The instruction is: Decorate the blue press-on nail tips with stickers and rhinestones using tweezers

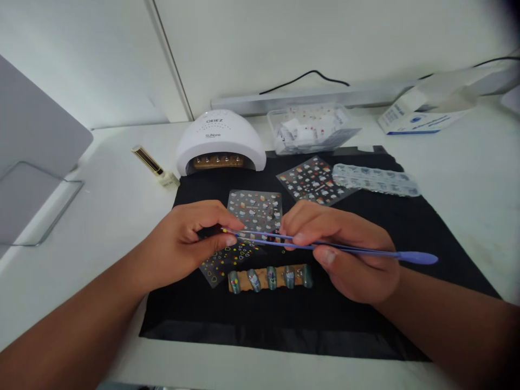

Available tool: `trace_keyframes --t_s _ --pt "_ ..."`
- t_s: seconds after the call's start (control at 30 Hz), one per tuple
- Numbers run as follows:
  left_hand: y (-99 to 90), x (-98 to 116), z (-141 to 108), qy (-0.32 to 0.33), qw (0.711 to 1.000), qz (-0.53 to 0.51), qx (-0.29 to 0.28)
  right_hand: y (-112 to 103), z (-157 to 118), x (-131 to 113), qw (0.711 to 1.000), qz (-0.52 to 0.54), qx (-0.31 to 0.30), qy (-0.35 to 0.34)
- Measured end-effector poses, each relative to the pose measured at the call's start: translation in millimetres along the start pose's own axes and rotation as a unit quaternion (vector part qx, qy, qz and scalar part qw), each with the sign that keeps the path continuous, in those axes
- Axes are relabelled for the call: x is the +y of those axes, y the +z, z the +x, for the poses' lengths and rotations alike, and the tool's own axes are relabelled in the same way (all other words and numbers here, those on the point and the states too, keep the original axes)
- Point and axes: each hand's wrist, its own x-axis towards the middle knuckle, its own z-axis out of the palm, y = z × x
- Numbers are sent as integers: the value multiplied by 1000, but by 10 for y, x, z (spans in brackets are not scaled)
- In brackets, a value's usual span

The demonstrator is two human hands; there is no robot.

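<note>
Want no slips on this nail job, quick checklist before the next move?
1. Tweezers in right hand: ok.
2. Tweezer tips at left hand, by thumb and finger: ok.
3. Sticker gripped in tips: cannot tell, too small.
4. Nail strip on black cloth, all five nails uncovered: ok.
5. Heart sticker sheet fully in view: not ok, left hand covers part.
6. Lamp opening free: not ok, a brown strip sits in it.
</note>
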Motion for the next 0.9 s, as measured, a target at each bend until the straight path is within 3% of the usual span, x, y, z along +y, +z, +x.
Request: trace_keyframes --t_s 0.57,0.9 --pt "25 56 -4 -13 1000 -14 -1 -34 36 -5 997 -23 -34 -67" --pt "34 57 0 -10 1000 -21 -1 -39 43 -25 997 -26 -42 -64"
